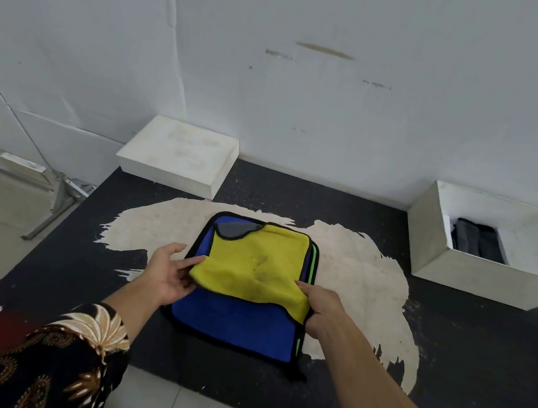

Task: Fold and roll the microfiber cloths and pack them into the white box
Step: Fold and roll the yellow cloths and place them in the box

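Head view: your left hand [166, 275] and right hand [323, 310] pinch the yellow cloth [251, 267]
Beneath: blue cloth [237, 324]
Writing: none legible

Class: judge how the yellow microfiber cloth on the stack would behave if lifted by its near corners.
The yellow microfiber cloth probably flops; its pinched edge already curls. It looks light, since fingertips of the left hand and right hand raise it.

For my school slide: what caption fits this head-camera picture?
Both hands lift a yellow cloth off the blue one.
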A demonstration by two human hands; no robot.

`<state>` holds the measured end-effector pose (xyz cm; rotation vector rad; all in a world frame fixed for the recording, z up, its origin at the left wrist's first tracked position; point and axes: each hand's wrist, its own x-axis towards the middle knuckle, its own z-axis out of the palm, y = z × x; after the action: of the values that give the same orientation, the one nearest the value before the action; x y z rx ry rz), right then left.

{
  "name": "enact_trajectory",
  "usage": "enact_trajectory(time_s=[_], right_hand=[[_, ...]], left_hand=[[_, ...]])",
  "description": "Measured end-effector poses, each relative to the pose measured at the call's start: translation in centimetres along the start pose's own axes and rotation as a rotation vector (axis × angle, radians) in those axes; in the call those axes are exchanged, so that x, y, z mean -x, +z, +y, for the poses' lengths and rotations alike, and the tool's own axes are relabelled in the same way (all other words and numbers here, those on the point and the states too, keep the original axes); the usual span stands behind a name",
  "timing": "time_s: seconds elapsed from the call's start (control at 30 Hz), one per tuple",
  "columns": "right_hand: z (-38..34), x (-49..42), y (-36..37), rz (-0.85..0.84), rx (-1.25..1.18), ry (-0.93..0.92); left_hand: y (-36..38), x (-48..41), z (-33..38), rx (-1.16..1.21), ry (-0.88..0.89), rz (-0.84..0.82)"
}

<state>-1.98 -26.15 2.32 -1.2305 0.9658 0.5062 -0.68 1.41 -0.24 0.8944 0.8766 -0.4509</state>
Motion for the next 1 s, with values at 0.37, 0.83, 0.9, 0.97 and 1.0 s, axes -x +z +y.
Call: enact_trajectory(time_s=[0.37,0.83,0.9,0.97,1.0], right_hand=[[-3.5,0.9,0.5,-0.066,-0.145,-0.117],[-9.1,4.7,-5.5,-0.131,-0.381,-0.377],[-9.4,5.1,-7.6,-0.107,-0.399,-0.406],[-9.4,5.3,-9.9,-0.079,-0.419,-0.404],[-9.3,5.3,-10.8,-0.06,-0.419,-0.394]], left_hand=[[3.9,0.8,1.9,-0.307,0.224,0.127],[13.8,6.6,5.6,-0.483,0.492,-0.064],[15.7,6.6,4.8,-0.545,0.505,-0.089],[17.5,6.2,3.5,-0.611,0.493,-0.115],[18.1,5.9,2.8,-0.635,0.482,-0.12]])
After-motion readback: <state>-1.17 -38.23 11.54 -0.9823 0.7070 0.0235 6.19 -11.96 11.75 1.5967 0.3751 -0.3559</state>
